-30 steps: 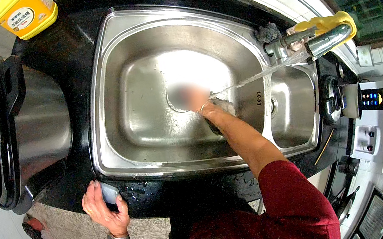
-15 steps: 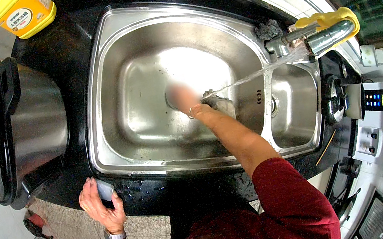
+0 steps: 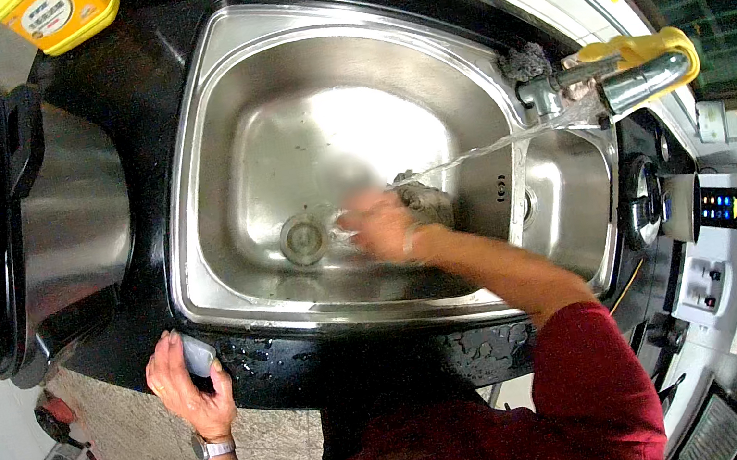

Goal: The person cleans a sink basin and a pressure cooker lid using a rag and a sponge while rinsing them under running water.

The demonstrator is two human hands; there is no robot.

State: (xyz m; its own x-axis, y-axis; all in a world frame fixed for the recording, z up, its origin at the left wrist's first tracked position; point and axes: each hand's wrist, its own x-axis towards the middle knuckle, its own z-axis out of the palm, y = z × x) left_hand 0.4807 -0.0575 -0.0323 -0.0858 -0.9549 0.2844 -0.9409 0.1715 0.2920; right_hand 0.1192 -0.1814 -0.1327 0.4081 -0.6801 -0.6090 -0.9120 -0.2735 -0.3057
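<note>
My right hand (image 3: 380,226) is inside the large steel sink basin (image 3: 275,138), low over its floor and smeared by motion. Its fingers and anything in them are unclear. Just left of it the round drain (image 3: 303,239) shows. A crumpled grey cloth (image 3: 426,204) lies against the basin floor to its right, under the water stream (image 3: 473,154) from the faucet (image 3: 646,81). At the counter's front edge my left hand (image 3: 188,385) is closed around a small grey rounded slab (image 3: 199,356), with the thumb on its right side and fingers on its left.
A tall steel pot (image 3: 68,212) with a black rim stands left of the sink. A yellow jug (image 3: 59,14) is at the far left. A yellow cloth (image 3: 669,43) drapes the faucet, and a dark scrubber (image 3: 524,61) sits behind it. A small side basin (image 3: 568,197) adjoins the large one.
My right hand has moved back toward me and slightly right, uncovering the drain. My left hand stays on the grey slab. The whole view has shifted slightly.
</note>
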